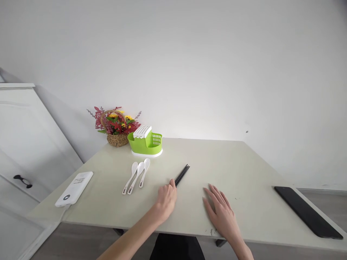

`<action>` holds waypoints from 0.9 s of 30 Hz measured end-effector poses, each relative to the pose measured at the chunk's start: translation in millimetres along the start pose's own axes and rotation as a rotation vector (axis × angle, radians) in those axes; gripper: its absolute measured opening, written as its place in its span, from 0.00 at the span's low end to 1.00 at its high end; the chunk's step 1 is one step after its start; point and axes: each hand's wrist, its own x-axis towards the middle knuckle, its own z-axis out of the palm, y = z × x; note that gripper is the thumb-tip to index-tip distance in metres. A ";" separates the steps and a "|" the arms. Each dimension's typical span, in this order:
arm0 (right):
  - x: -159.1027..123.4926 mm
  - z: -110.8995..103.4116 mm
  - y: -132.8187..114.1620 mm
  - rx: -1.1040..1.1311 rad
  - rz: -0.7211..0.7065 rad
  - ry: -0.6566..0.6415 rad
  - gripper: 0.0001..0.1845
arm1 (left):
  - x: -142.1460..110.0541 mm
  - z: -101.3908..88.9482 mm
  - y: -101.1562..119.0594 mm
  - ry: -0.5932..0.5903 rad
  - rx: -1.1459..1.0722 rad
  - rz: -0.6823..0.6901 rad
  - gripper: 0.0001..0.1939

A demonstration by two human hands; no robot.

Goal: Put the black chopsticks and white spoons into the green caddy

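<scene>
My left hand (166, 200) is curled on the near end of a pair of black chopsticks (182, 174) that lie slanted on the pale table (244, 173). Its fingers pinch them. My right hand (219, 211) lies flat on the table to the right, fingers stretched out, holding nothing. Three white spoons (136, 177) lie side by side to the left of the chopsticks. Behind them stands a green cutlery holder (145, 142) with a white slotted top.
A wicker basket of red and yellow flowers (116, 126) stands at the back left by the wall. A white power bank (74, 188) lies near the left edge. A flat black slab (307, 211) lies along the right edge. A white cabinet (21, 144) stands at left.
</scene>
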 end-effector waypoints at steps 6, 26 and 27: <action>-0.4 1.8 2.2 0.014 -0.026 0.017 0.31 | -0.5 16.4 12.7 0.047 0.121 0.031 0.25; -2.0 1.5 6.2 0.019 -0.033 0.010 0.31 | -43.9 5.9 -15.8 0.401 -0.044 0.007 0.22; -2.2 1.1 6.3 0.017 -0.033 0.006 0.31 | -45.5 4.7 -27.4 0.449 -0.054 -0.029 0.23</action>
